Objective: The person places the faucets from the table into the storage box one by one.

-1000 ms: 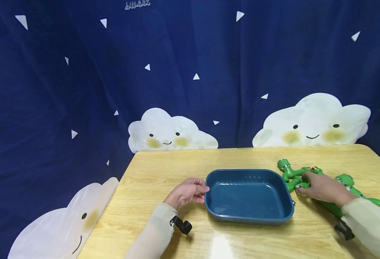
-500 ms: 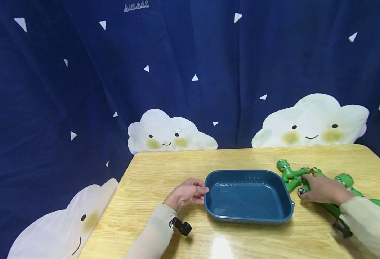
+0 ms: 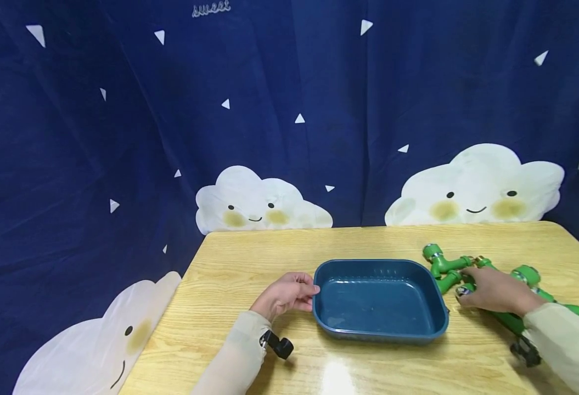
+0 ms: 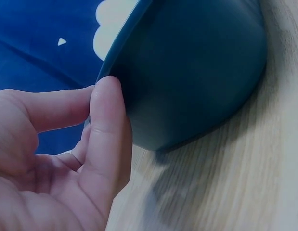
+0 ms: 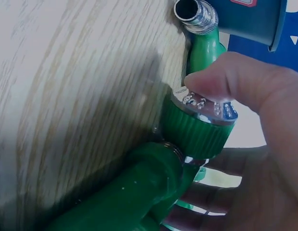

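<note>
My left hand (image 3: 286,293) pinches the left rim of a dark blue rectangular basin (image 3: 380,333). The left wrist view shows the thumb and a fingertip meeting at the rim, beside the basin's outer wall (image 4: 197,72). To the right, my right hand (image 3: 496,289) grips a green water tap by its ribbed knob (image 5: 199,127). Its thumb (image 5: 206,83) lies on the knob's shiny cap, with the fingers around the far side. The tap's thick green body (image 5: 124,197) runs away from the knob, partly hidden by the hand in the head view.
Other green taps lie around the right hand, one with a round knob (image 3: 432,250) beside the basin and another knob (image 3: 525,274) farther right. Everything stands on a light wooden table (image 3: 249,249). Behind it hangs a dark blue curtain (image 3: 279,66) with clouds.
My right hand has shifted slightly right and toward me, and the tap's shiny cap now shows at its fingertips. The left hand and the basin have stayed in place.
</note>
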Motion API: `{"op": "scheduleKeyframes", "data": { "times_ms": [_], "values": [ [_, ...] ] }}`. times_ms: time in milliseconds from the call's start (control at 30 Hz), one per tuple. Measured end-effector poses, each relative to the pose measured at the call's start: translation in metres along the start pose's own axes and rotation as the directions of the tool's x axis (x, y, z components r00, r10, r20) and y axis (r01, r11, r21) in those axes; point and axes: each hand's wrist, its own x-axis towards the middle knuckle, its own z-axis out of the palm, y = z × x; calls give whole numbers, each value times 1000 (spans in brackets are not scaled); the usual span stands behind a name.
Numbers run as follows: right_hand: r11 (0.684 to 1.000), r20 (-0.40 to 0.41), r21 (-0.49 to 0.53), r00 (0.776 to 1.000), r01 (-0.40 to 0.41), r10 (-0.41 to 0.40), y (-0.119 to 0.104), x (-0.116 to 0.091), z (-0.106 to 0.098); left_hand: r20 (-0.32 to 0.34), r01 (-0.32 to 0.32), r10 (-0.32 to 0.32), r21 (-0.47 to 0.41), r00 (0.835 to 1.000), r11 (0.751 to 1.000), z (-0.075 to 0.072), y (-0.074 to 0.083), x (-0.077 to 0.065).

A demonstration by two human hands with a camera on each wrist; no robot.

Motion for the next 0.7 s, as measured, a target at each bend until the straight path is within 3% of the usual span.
{"op": "scheduleKeyframes", "data": {
  "times_ms": [700],
  "values": [
    [998,-78,38,996,48,-45,-3,-3,-9,-5,10,-11,-14,1000,1000,0,0,0]
  ]
}}
